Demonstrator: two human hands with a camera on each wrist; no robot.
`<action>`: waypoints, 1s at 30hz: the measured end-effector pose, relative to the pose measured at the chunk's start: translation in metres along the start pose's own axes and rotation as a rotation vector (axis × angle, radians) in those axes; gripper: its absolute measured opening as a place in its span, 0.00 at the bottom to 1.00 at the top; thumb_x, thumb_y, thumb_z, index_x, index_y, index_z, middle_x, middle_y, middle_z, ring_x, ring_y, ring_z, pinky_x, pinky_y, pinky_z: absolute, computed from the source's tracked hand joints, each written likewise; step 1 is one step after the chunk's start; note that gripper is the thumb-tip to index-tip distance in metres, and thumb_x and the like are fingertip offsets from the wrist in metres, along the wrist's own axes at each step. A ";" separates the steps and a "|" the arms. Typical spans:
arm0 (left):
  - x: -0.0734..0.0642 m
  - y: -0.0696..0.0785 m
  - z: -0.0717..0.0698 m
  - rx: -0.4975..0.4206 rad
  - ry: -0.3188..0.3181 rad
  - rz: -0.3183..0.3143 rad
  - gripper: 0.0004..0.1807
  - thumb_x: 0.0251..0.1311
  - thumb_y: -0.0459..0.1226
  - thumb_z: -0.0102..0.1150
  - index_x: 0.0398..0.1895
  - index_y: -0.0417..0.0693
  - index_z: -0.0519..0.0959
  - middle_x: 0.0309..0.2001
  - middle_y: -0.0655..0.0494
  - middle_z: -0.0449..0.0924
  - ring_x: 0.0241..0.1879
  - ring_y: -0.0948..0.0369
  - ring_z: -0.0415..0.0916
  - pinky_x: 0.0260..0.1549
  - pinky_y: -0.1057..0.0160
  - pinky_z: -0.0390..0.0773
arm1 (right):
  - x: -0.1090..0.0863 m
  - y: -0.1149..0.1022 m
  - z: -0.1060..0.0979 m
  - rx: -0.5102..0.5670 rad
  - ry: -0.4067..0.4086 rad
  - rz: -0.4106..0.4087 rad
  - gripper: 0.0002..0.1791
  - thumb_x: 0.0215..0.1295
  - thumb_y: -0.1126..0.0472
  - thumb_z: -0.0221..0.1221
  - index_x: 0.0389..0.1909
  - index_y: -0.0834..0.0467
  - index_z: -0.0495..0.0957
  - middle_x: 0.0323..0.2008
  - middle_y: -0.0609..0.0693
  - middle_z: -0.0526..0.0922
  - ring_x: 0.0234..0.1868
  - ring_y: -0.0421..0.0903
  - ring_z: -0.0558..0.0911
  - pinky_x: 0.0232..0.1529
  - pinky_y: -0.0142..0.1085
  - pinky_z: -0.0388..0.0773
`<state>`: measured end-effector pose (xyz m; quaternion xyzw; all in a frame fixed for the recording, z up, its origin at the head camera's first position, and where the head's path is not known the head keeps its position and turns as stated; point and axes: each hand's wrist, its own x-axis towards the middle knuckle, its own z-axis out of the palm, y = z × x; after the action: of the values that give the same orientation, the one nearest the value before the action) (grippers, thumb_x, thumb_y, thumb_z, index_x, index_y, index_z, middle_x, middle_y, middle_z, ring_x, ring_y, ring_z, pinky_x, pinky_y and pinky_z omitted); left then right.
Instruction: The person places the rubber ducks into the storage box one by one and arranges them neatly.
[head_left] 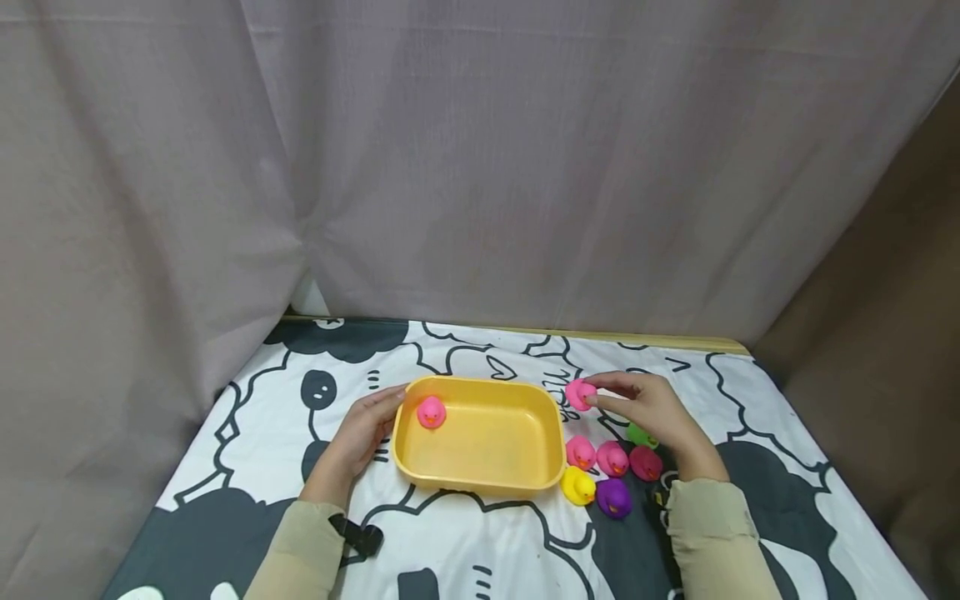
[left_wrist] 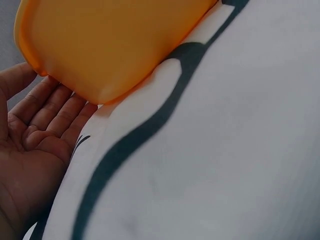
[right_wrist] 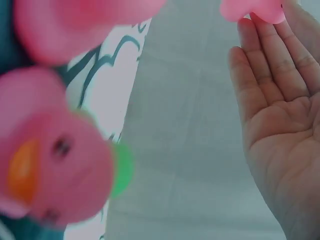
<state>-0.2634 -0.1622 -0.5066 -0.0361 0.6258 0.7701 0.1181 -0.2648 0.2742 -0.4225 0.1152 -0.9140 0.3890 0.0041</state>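
My right hand [head_left: 651, 407] pinches a pink rubber duck [head_left: 578, 394] between thumb and fingertips, raised just past the right end of a yellow plastic tray [head_left: 480, 477]. In the right wrist view that pink duck [right_wrist: 252, 9] shows at the top edge, at the fingertips. My left hand [head_left: 367, 429] holds the tray's left end. The left wrist view shows thumb and fingers of that hand [left_wrist: 42, 130] at the tray's edge [left_wrist: 115, 85]. Inside the tray, near its left end, sits another pink duck [head_left: 431, 412].
Right of the tray stand two pink ducks [head_left: 580, 452], a darker pink duck [head_left: 646, 463], a yellow duck [head_left: 577, 486], a purple duck [head_left: 614, 498] and a green duck [head_left: 642, 435], partly behind the right hand. A patterned black-and-white cloth [head_left: 457, 550] covers the table. Grey curtains [head_left: 480, 183] hang behind.
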 end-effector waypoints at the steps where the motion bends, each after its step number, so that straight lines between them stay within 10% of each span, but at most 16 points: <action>1: 0.000 0.000 0.000 -0.003 -0.002 0.001 0.24 0.68 0.47 0.60 0.62 0.46 0.79 0.62 0.53 0.78 0.62 0.57 0.76 0.59 0.64 0.77 | 0.002 -0.004 0.001 0.010 -0.005 -0.008 0.24 0.56 0.40 0.71 0.52 0.46 0.86 0.50 0.45 0.86 0.59 0.52 0.80 0.59 0.53 0.78; 30: 0.000 -0.001 -0.001 -0.007 0.004 -0.007 0.24 0.67 0.48 0.61 0.61 0.48 0.80 0.61 0.54 0.80 0.61 0.57 0.77 0.58 0.64 0.77 | 0.033 -0.072 0.060 0.020 -0.200 -0.090 0.17 0.57 0.44 0.72 0.47 0.42 0.87 0.45 0.38 0.87 0.56 0.52 0.81 0.59 0.53 0.78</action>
<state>-0.2636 -0.1629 -0.5076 -0.0403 0.6231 0.7719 0.1196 -0.2767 0.1763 -0.4104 0.1944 -0.8999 0.3840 -0.0709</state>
